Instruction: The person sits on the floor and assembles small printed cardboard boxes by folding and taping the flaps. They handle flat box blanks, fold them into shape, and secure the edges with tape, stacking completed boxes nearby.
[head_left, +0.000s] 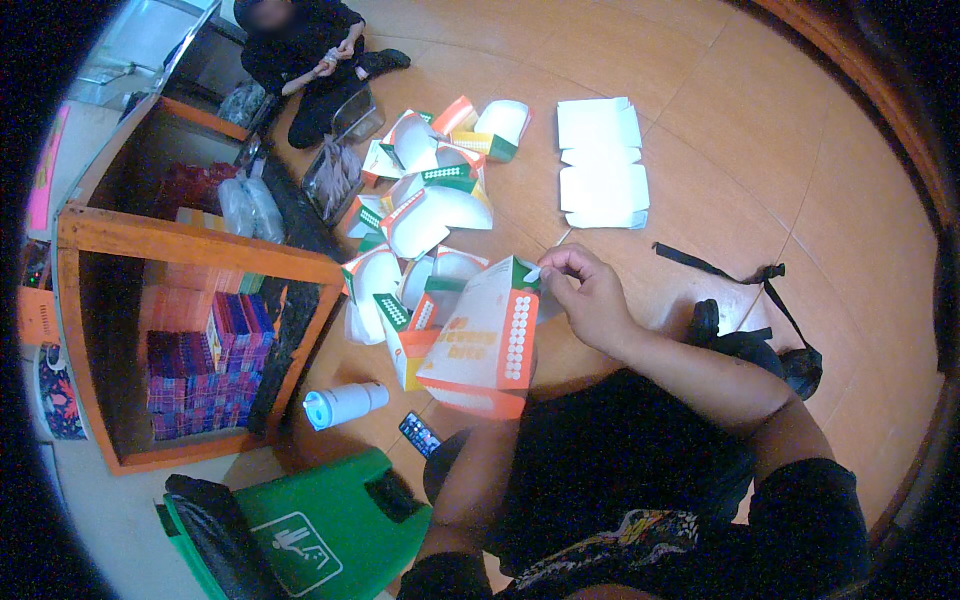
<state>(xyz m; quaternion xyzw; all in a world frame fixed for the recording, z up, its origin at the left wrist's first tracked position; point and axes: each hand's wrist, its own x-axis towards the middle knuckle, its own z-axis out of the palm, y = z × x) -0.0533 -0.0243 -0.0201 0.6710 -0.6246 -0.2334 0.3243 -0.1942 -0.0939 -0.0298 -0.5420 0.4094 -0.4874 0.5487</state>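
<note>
A white paper food box (470, 325) with orange and green edges and a row of white dots is held up in front of me, blurred by motion. My right hand (595, 300) pinches a small flap at its upper corner, thumb against fingers. From below, my left forearm (475, 475) reaches up behind the box, which hides that hand and its fingers. Beyond lies a heap of similar folded boxes (430, 215), some tipped on their sides. To the right of the heap, a flat unfolded white box blank (603, 190) rests on the floor.
A wooden shelf (200, 240) with stacked packs stands at left. Near it are a light blue tumbler (345, 405), a phone (420, 434) and a green bin (320, 520). Another person (310, 60) sits at the far left by plastic tubs (333, 180). A black strap (780, 300) lies at right.
</note>
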